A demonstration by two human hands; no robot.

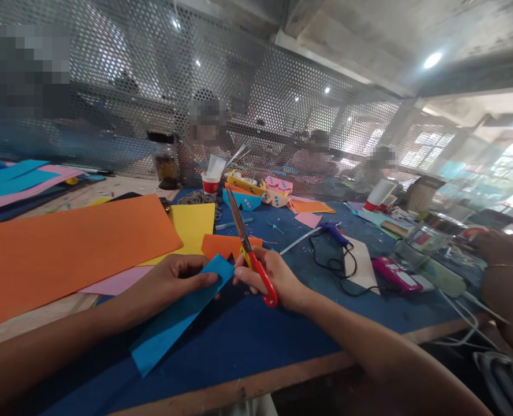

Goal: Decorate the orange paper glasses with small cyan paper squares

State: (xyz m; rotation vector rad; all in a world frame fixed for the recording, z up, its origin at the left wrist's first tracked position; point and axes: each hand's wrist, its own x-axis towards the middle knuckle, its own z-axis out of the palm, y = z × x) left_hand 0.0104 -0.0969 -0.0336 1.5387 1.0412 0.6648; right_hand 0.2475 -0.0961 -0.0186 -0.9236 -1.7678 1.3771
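My left hand (182, 283) pinches a long blue paper strip (174, 323) near its far end, thumb on top. The strip slants down toward the table's front edge. Red-and-yellow-handled scissors (248, 248) are held in my right hand (278, 277), blades pointing up and away from me. My right fingertips also meet the strip's far corner. Just beyond the strip lies an orange paper piece (222, 245) with a dark notch in its lower edge. To my left are a large orange sheet (78, 237) and a yellow sheet (196, 228).
A blue glue gun (334, 232) with a black cord and a magenta device (397, 274) lie to the right. Folded paper shapes (243, 199), a red-and-white cup (211, 184) and a dark jar (165, 162) stand at the back. Another person's arm (505, 271) is at far right.
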